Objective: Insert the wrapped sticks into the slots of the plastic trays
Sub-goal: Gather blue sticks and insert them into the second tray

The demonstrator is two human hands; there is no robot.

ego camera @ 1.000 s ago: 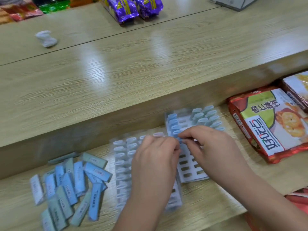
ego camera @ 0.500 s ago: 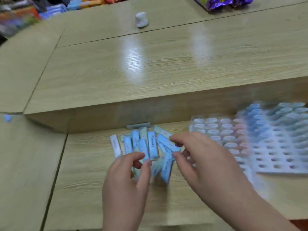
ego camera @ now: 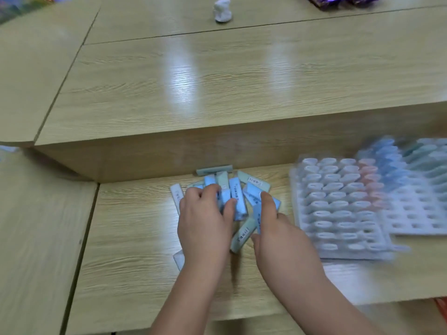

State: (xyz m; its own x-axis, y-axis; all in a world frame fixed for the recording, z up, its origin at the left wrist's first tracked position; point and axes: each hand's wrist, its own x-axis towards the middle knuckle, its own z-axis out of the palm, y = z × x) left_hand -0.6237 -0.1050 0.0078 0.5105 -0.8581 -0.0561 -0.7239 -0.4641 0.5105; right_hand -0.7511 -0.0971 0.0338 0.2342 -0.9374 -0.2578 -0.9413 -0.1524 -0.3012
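Hands two, trays two, sticks heaped.

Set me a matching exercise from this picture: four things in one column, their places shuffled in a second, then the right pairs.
Things
1. white wad
2. wrapped sticks
3. plastic trays
4. purple packets

Places
A. top right edge of the picture, on the raised counter
B. lower table, under the left hand and right hand
C. lower table, right of both hands
D. far side of the raised counter, left of the packets

Pairs: 1-D, 2-B, 3-C, 4-A
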